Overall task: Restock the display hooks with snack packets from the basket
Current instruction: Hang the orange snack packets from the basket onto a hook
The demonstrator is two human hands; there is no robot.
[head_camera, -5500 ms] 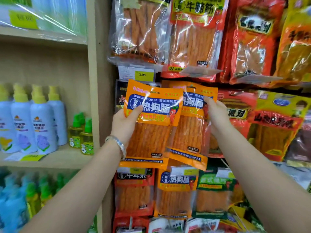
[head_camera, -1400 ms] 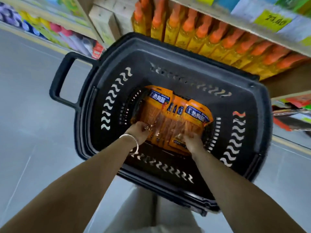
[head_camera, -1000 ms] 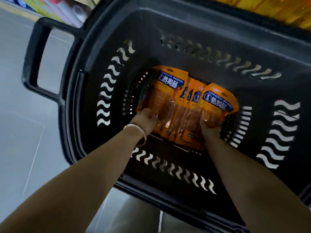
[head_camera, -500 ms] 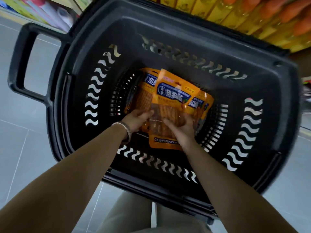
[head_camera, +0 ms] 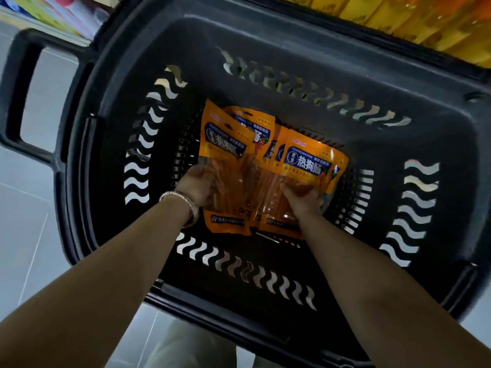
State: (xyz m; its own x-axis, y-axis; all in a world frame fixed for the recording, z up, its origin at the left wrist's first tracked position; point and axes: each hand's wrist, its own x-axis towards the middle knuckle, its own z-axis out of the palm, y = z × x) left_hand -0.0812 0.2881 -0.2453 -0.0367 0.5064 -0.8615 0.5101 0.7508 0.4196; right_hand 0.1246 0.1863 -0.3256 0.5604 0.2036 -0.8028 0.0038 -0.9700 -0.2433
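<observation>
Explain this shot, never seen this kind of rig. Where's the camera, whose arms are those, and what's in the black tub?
There is no machine here. A person works with two bare hands, and one wide-angle camera worn on the head looks forward and down, so the arms enter from the bottom of the picture. The black tub is a plastic shopping basket with wavy slots and a handle, seen over a grey tiled floor. Inside it is a fanned bunch of orange snack packets. The left hand, with a bracelet on the wrist, grips the bunch's left side. The right hand grips its right side. The yellow-orange blur at top right looks like shelved bottles.
</observation>
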